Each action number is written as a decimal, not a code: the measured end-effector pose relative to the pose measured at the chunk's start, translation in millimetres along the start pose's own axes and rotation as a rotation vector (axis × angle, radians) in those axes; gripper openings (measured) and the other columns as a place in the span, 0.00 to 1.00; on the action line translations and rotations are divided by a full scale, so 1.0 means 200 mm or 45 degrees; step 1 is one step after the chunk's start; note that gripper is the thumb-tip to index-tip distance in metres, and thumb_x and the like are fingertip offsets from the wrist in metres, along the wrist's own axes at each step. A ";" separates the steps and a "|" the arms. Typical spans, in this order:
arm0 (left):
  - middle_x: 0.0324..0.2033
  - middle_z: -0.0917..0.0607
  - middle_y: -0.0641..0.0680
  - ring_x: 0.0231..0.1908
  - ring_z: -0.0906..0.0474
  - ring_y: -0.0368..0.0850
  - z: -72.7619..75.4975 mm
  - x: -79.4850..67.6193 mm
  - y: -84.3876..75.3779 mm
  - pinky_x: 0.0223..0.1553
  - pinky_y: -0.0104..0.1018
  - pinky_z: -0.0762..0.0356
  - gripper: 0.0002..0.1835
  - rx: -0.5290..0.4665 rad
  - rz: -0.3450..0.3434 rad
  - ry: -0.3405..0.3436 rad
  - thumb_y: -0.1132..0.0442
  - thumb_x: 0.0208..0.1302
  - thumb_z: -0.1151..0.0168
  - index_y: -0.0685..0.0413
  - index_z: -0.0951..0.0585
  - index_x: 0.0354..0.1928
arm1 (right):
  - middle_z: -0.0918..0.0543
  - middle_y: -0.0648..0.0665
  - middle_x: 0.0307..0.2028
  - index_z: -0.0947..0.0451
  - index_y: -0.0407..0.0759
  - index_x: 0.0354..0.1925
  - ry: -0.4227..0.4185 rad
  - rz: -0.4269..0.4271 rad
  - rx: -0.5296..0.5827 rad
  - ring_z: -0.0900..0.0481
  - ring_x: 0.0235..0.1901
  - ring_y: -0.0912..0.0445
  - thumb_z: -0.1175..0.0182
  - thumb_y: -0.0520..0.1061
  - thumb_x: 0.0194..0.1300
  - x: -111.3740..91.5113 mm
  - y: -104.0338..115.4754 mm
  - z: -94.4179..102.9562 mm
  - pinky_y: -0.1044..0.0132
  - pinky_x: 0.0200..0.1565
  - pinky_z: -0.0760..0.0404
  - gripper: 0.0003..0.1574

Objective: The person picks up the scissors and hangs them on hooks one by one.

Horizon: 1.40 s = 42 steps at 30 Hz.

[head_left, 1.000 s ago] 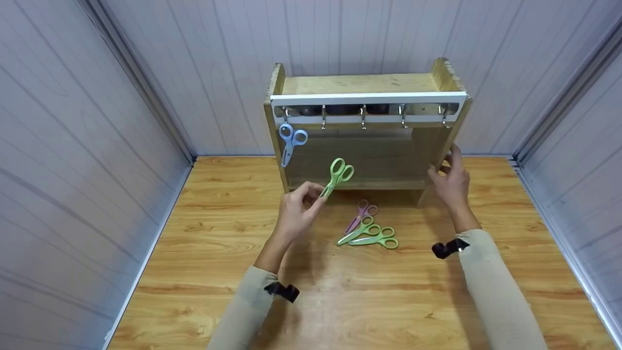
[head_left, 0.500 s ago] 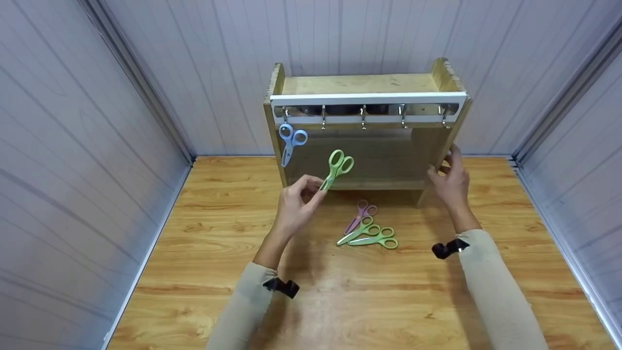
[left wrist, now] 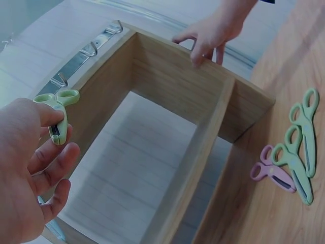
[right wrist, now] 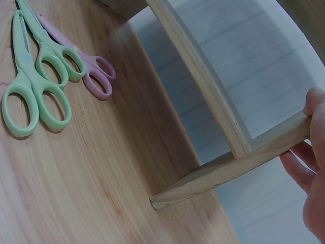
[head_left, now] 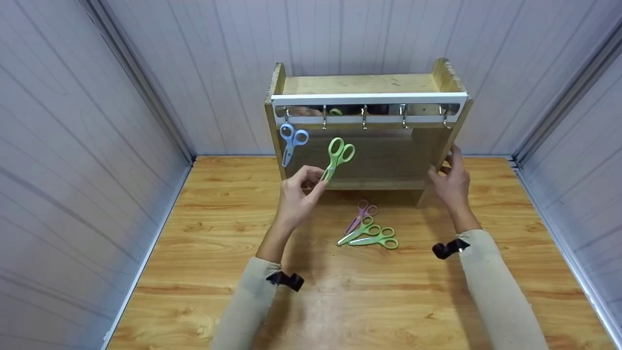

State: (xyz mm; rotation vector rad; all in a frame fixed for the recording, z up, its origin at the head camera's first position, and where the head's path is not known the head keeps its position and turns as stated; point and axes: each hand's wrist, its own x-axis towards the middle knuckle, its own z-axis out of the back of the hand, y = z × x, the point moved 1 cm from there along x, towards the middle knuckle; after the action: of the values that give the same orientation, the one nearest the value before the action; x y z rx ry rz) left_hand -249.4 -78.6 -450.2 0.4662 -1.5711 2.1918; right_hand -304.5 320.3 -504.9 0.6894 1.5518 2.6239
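My left hand (head_left: 300, 195) pinches a pair of green scissors (head_left: 335, 156) by the blade end, handle loops up, in front of the wooden rack (head_left: 359, 83). In the left wrist view the thumb lies over the blades of these green scissors (left wrist: 59, 118). My right hand (head_left: 452, 181) grips the rack's right side panel (right wrist: 244, 165), thumb on the inner side and fingers outside. A row of metal hooks (head_left: 365, 117) runs along the rack's white front rail. Blue scissors (head_left: 293, 141) hang by one loop from the leftmost hook, left of my left hand.
On the wooden floor below the rack lie purple scissors (head_left: 360, 217) and two green pairs, one green pair (head_left: 360, 230) overlapping the purple and the other green pair (head_left: 381, 238) beside it. Panelled walls (head_left: 233, 73) stand behind and on both sides.
My left hand has risen toward the hook rail with the green scissors, whose reflection now shows in the shiny strip. The right hand stays on the side panel.
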 end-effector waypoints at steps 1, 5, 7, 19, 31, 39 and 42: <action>0.36 0.08 0.63 0.35 0.18 0.39 0.00 0.00 0.00 0.40 0.31 0.17 0.09 -0.003 0.001 -0.002 0.67 0.74 0.28 0.63 0.13 0.51 | 0.21 0.25 0.77 0.40 0.46 0.87 -0.002 -0.001 0.003 0.12 0.64 0.26 0.36 0.38 0.77 0.00 0.00 0.00 0.89 0.47 0.26 0.47; 0.36 0.07 0.63 0.36 0.17 0.39 0.00 0.02 -0.02 0.41 0.29 0.19 0.09 -0.014 -0.008 -0.018 0.67 0.74 0.27 0.64 0.13 0.51 | 0.21 0.27 0.77 0.39 0.47 0.86 -0.011 0.001 0.017 0.12 0.64 0.27 0.36 0.38 0.77 0.00 0.00 0.00 0.88 0.47 0.25 0.46; 0.36 0.07 0.63 0.36 0.18 0.39 0.00 0.03 -0.02 0.41 0.28 0.21 0.09 -0.022 -0.015 -0.029 0.68 0.74 0.28 0.64 0.13 0.51 | 0.21 0.28 0.77 0.39 0.47 0.86 -0.011 -0.005 0.024 0.12 0.64 0.27 0.36 0.38 0.76 0.00 0.00 0.00 0.88 0.46 0.25 0.47; 0.37 0.07 0.64 0.34 0.19 0.39 0.02 0.09 -0.03 0.39 0.26 0.22 0.09 -0.078 0.038 -0.060 0.68 0.75 0.28 0.64 0.13 0.53 | 0.20 0.27 0.76 0.39 0.47 0.86 -0.017 0.002 0.027 0.11 0.63 0.26 0.36 0.37 0.76 0.00 0.00 -0.01 0.89 0.46 0.25 0.47; 0.36 0.07 0.64 0.35 0.19 0.39 0.03 0.12 -0.03 0.39 0.27 0.23 0.09 -0.094 0.057 -0.106 0.68 0.75 0.28 0.63 0.13 0.52 | 0.21 0.26 0.76 0.41 0.47 0.87 -0.007 0.002 0.012 0.12 0.63 0.25 0.35 0.37 0.76 -0.01 0.01 0.00 0.89 0.45 0.26 0.48; 0.37 0.08 0.65 0.36 0.20 0.39 0.04 0.12 -0.01 0.40 0.26 0.23 0.08 -0.085 0.065 -0.120 0.68 0.75 0.28 0.65 0.13 0.51 | 0.22 0.27 0.77 0.41 0.48 0.87 0.003 -0.008 -0.003 0.12 0.64 0.26 0.36 0.38 0.76 0.00 0.01 -0.01 0.88 0.46 0.26 0.48; 0.36 0.08 0.65 0.36 0.20 0.39 0.04 0.11 -0.01 0.40 0.26 0.23 0.09 -0.089 0.073 -0.123 0.68 0.75 0.28 0.65 0.13 0.51 | 0.22 0.27 0.78 0.42 0.47 0.87 0.007 -0.017 -0.005 0.12 0.64 0.27 0.37 0.38 0.76 0.00 0.01 0.00 0.88 0.46 0.26 0.48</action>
State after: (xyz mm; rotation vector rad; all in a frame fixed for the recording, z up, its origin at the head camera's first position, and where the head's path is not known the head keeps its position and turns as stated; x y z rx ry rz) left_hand -268.1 -82.2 -435.7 0.5188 -1.7252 2.1776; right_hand -303.9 318.4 -504.0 0.6703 1.5466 2.6211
